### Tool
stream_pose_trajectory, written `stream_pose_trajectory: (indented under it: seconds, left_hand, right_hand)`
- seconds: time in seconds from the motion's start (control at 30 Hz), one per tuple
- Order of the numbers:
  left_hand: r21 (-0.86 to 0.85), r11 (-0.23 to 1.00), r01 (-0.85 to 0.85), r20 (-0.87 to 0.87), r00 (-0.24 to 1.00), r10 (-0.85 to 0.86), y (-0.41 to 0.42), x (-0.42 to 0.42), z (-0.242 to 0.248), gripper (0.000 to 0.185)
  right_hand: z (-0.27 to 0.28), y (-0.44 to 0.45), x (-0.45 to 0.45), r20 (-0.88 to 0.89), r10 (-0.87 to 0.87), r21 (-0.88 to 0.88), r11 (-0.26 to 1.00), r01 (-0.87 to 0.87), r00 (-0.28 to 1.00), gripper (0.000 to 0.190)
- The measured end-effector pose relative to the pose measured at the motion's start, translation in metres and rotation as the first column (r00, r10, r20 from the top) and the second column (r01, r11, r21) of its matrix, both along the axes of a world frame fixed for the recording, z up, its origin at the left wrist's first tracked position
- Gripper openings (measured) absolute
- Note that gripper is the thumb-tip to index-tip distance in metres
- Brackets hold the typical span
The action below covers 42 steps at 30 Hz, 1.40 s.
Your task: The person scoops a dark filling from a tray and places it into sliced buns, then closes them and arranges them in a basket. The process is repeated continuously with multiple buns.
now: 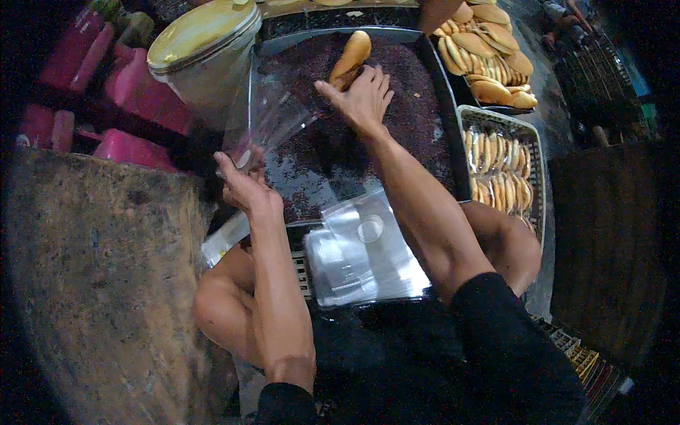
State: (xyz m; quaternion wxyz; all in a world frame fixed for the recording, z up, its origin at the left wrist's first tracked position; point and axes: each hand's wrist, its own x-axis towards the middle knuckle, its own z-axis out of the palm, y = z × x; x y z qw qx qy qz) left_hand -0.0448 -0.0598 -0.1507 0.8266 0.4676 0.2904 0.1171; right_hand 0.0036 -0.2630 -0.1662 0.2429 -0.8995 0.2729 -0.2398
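An elongated bread bun rests tilted over a large tray of dark brown sprinkles. My right hand reaches over the bun's near end, thumb on its left side and spread fingers on its right. The palm side is hidden, so I cannot see whether the bun is gripped. Dark bits show along the bun's lower edge. Left of the tray, my left hand pinches a clear plastic bag that stretches over the tray's left side. A stack of clear plastic bags lies between my knees.
A tall tub with yellow cream on its rim and top stands at back left. On the right are piled buns and a crate of bagged buns. A worn wooden board lies left, below pink containers.
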Motion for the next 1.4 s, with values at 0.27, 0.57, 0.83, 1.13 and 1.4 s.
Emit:
stream_pose_trajectory:
  seconds: [0.27, 0.57, 0.83, 1.13, 1.4]
  left_hand:
    - [0.063, 0.979, 0.194, 0.212, 0.956, -0.203, 0.009, -0.01, -0.007, 0.083]
    - [0.213, 0.94, 0.268, 0.217, 0.925, -0.313, 0.006, -0.023, -0.004, 0.074]
    - [0.451, 0.877, 0.165, 0.208, 0.936, -0.283, 0.016, -0.048, 0.011, 0.065]
    - [0.402, 0.662, 0.633, 0.315, 0.583, -0.749, -0.078, -0.116, 0.069, 0.083]
    - [-0.481, 0.392, 0.784, 0.456, 0.605, -0.652, -0.092, -0.102, 0.042, 0.062]
  right_hand:
    - [-0.004, -0.05, 0.024, -0.196, -0.048, 0.171, 0.982, 0.082, 0.98, 0.07]
    - [0.036, -0.104, -0.106, -0.164, 0.187, -0.328, 0.916, -0.232, 0.969, 0.028]
    - [0.106, -0.123, -0.18, 0.207, 0.274, 0.475, 0.811, -0.341, 0.939, 0.05]
    - [0.134, -0.116, -0.217, 0.326, 0.239, 0.678, 0.615, -0.402, 0.915, 0.053]
    - [0.129, -0.079, -0.241, 0.54, 0.38, -0.018, 0.897, -0.441, 0.751, 0.047]
